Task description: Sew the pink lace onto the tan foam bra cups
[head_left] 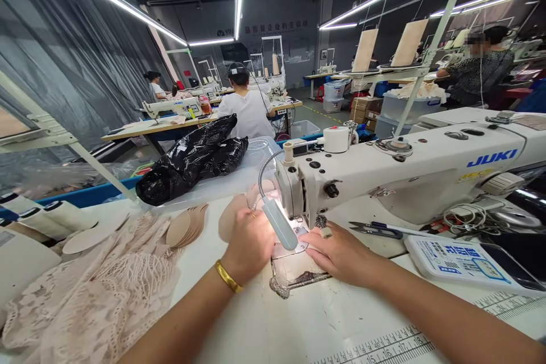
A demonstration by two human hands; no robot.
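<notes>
My left hand point(251, 242), with a gold bracelet at the wrist, is closed beside the needle area of a white sewing machine point(409, 165). Its fingertips are turned away, so what they grip is hidden. Just beyond it lie a round beige fabric piece point(230, 217) and some pinkish fabric point(268, 189). My right hand point(341, 253) rests by the presser foot on the other side, thumb and forefinger apart and pointing left over the metal needle plate point(294, 270). A grey lamp point(279, 224) on a bent neck lights the spot and covers part of it.
Beige lace point(106, 284) and stacked oval pads point(187, 226) lie at left, near thread cones point(63, 219). A black plastic bag point(191, 159) is behind. Scissors point(375, 230), a white plastic box point(460, 264) and a phone point(512, 264) are at right. Co-workers point(247, 105) sit further off.
</notes>
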